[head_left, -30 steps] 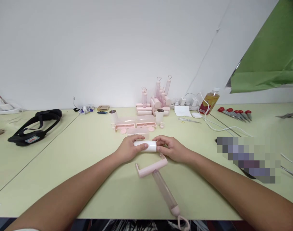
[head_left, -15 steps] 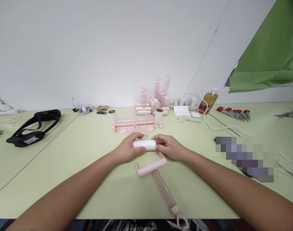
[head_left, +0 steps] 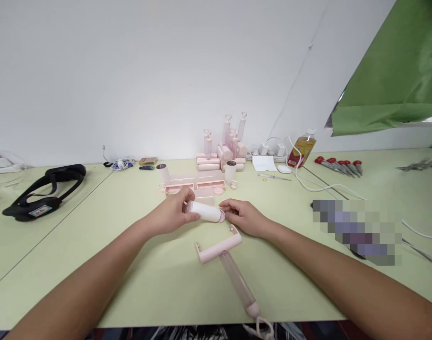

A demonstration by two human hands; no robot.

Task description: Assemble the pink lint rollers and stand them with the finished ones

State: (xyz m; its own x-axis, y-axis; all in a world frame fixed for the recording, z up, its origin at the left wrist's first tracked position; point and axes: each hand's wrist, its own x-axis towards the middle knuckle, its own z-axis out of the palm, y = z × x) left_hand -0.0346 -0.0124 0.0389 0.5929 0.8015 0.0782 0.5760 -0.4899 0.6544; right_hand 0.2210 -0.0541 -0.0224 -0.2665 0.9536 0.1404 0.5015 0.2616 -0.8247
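White roll (head_left: 204, 211) gripped by both hands (left (head_left: 173, 213), right (head_left: 241, 216)) above table (head_left: 138, 264).

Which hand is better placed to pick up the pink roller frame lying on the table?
Probably the right hand: it sits just beside one end of the pink roller frame and only fingers the tip of the white roll, while the left hand is wrapped around that roll.

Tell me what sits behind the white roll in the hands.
Just behind the white roll, held by the left hand with the right hand at its end, lies a pale translucent cover, then two pink trays. The roll hides the cover's near edge.
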